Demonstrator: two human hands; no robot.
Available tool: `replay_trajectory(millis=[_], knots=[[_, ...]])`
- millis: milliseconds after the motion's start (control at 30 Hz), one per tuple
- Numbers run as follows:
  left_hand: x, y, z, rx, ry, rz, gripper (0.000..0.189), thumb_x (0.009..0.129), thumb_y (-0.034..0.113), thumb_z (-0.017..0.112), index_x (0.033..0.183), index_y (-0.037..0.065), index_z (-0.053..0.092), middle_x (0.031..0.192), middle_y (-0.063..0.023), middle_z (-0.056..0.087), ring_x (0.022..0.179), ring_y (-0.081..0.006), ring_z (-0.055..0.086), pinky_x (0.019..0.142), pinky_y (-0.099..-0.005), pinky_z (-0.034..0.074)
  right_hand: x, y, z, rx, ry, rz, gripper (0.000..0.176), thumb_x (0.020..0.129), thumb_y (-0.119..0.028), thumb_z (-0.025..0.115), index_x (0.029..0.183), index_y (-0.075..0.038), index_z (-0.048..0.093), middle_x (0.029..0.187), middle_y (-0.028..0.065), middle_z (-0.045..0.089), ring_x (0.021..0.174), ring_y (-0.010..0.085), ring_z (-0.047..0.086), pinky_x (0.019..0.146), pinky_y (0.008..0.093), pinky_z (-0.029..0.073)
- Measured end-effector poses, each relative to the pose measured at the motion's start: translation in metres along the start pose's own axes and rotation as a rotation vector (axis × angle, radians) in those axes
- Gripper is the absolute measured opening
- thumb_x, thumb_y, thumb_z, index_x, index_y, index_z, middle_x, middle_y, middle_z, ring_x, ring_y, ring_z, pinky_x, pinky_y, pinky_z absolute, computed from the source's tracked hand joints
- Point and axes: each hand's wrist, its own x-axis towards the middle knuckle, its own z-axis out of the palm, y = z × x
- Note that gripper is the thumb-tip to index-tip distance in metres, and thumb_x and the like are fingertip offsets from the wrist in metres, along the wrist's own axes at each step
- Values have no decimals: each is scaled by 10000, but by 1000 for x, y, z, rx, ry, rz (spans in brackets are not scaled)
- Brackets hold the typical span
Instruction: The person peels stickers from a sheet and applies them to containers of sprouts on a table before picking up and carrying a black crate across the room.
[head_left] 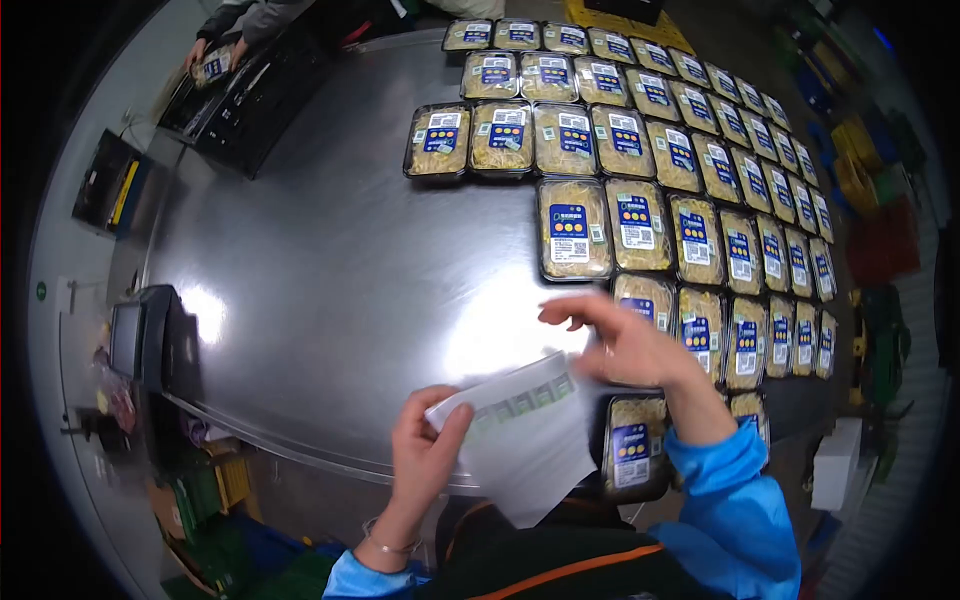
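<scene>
My left hand (428, 445) is closed on a sheet of stickers (530, 440), thumb on top. The sheet is white, with a row of small green-and-grey stickers along its upper part, and hangs tilted over the table's near edge. My right hand (630, 345) is raised just above the sheet's right corner. Its fingers are partly bent and apart from the thumb, slightly blurred, with nothing visible in them. Under and beside my right forearm lie sealed black trays of pale, strand-like food with blue-and-white labels, one tray (635, 445) nearest me.
Rows of similar trays (575, 230) cover the right side of the metal table (330, 260). A black machine (150, 340) stands at the left edge. At the far left, another person's hands (215, 60) hold a tray over a black device (240, 110).
</scene>
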Motion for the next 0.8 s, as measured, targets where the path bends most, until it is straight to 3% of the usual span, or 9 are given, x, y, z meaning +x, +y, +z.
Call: replay_trajectory(millis=[33,67,133,233,333,400,533,600,800], knots=[[6,3,-4,-56,-62,5,163,837,99,593,950,-5,539,790,-19,588,652,-40,531,557,-165,422,-12,-19,16,-48,-39,-25,600,750,-163,673,1282,-110,402,1140,99,537,1101,212,475,953,327,337],[10,4,-12,-55,-99,13,163,837,99,593,950,-5,539,790,-19,588,652,-40,531,557,-165,422,-18,-26,32,-55,62,-51,555,747,-132,677,1244,-78,436,1042,69,566,989,153,519,877,281,389],[21,7,-22,-119,-236,2,159,858,121,568,954,-4,544,747,-11,587,620,-30,523,531,-159,410,-30,-26,56,328,296,191,359,774,-119,658,1101,-32,539,829,9,577,777,76,526,693,214,426],[34,0,-38,-63,-349,-63,165,867,124,556,974,-2,548,740,-26,591,681,-52,543,575,-162,427,-42,-34,79,229,492,336,134,809,-115,627,880,-7,591,650,-48,515,601,24,438,519,181,362],[33,8,-34,-157,-407,-30,166,854,88,565,985,-12,546,813,-59,604,749,-79,561,629,-182,456,-42,-37,114,82,776,314,147,831,-128,604,748,-13,567,573,-55,469,541,23,383,467,189,313],[31,11,-35,-304,-427,30,172,845,65,569,994,-19,545,857,-77,609,786,-94,569,660,-194,469,-48,-34,130,15,886,297,174,843,-136,590,721,-20,544,572,-54,451,547,14,355,468,185,298],[38,13,-46,-93,-704,82,178,823,15,573,993,-32,548,899,-96,611,816,-108,576,703,-210,476,-54,-48,141,293,970,173,82,827,-85,601,825,-14,560,674,-34,514,569,9,399,486,165,310],[41,15,-46,-19,-766,96,183,837,50,571,1010,-11,558,914,-95,620,836,-103,577,692,-201,471,-58,-67,135,410,862,234,118,813,-61,609,906,-3,563,734,-25,541,580,1,413,494,149,307],[40,37,-30,243,-802,119,162,867,138,545,933,-2,592,811,-44,633,768,-67,561,666,-195,445,-77,-53,120,163,972,223,98,830,-76,594,763,-6,587,615,-48,495,553,7,399,479,176,314]])
